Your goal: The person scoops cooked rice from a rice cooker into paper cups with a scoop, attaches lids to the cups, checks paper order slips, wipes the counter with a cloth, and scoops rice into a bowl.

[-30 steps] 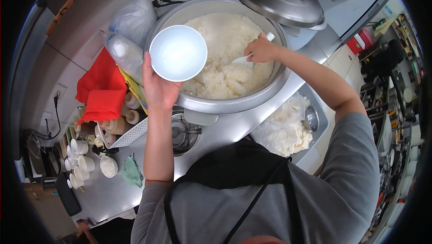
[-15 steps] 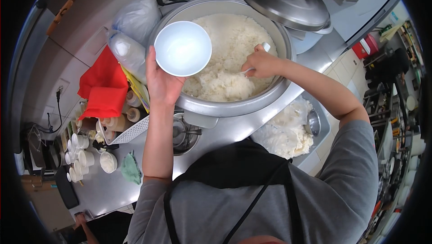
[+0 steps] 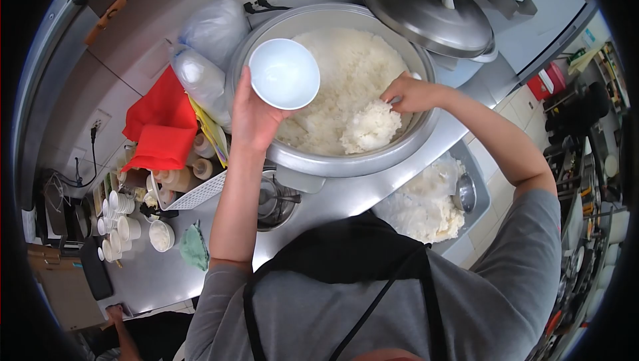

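Note:
An empty white bowl (image 3: 284, 73) rests in my left hand (image 3: 256, 118), tilted so that its inside shows, over the left part of a large round pot (image 3: 356, 165). Cooked rice (image 3: 346, 61) fills much of the pot. My right hand (image 3: 411, 93) is closed round the white handle of a rice paddle (image 3: 416, 75) at the pot's right side. A big clump of rice (image 3: 373, 126) sits on the paddle and hides its blade.
A metal lid (image 3: 429, 13) leans behind the pot. Left are plastic bags (image 3: 213, 31), a red cloth (image 3: 162, 125) and a white basket (image 3: 193, 196). A grey tub (image 3: 480, 211) of bagged rice stands below right. Another person's hand (image 3: 115, 313) shows at lower left.
The paddle has gone through the rice and come up with a large clump. My right hand has moved slightly right. The bowl, in my left hand, is a little farther right and lower in the view.

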### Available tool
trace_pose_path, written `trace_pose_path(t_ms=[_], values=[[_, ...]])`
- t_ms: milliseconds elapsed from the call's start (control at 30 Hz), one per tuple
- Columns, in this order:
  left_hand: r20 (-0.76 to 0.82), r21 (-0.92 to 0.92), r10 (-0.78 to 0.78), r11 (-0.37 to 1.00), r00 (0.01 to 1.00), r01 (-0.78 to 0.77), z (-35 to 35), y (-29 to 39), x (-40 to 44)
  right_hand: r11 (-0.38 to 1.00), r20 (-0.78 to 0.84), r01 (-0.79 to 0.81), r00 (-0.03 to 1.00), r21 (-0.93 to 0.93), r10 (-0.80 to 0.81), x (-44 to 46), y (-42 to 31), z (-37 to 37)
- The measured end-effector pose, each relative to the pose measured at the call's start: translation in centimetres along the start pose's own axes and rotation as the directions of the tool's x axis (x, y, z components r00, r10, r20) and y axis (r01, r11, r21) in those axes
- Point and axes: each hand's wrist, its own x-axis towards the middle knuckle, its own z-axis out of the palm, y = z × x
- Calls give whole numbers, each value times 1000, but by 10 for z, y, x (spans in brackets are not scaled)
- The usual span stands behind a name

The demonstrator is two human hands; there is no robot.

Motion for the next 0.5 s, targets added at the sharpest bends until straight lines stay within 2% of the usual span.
trace_pose_path(t_ms=[33, 67, 133, 167, 233, 267, 300, 333, 367, 433, 500], values=[[-21, 71, -3, 997, 1000, 5, -3, -2, 2, 994, 20, -6, 1000, -111, 9, -3, -6, -12], [-19, 71, 3, 997, 1000, -2, -1, -6, 4, 993, 19, -4, 1000, -117, 6, -6, -10, -21], [-228, 260, -30, 962, 973, 90, 9, -18, 7, 996, -331, 17, 943, -88, -46, -13, -20, -40], [-228, 259, -20, 962, 973, 81, 14, -25, 8, 995, -330, 22, 943, -96, -53, -12, -29, -52], [-132, 7, -227, 973, 965, 230, 25, -39, 13, 904, -416, -158, 909, -398, -24, 0, -56, -69], [-131, 9, -218, 975, 967, 222, 28, -46, 17, 902, -417, -153, 908, -404, -32, 9, -66, -66], [-54, -254, -274, 934, 960, 252, 30, -54, 20, 764, -444, -219, 890, -607, -98, 18, -76, -60], [37, -495, -309, 821, 950, 286, 30, -60, 23, 578, -456, -288, 874, -763, -167, 24, -84, -56], [37, -491, -307, 823, 951, 285, 30, -63, 26, 578, -459, -289, 872, -763, -170, 28, -90, -56], [-69, -611, -307, 765, 949, 203, 28, -68, 32, 322, -499, -432, 852, -842, -160, 31, -102, -62], [-79, -589, -297, 784, 952, 196, 21, -68, 34, 401, -573, -440, 755, -803, -319, 20, -110, -75]])
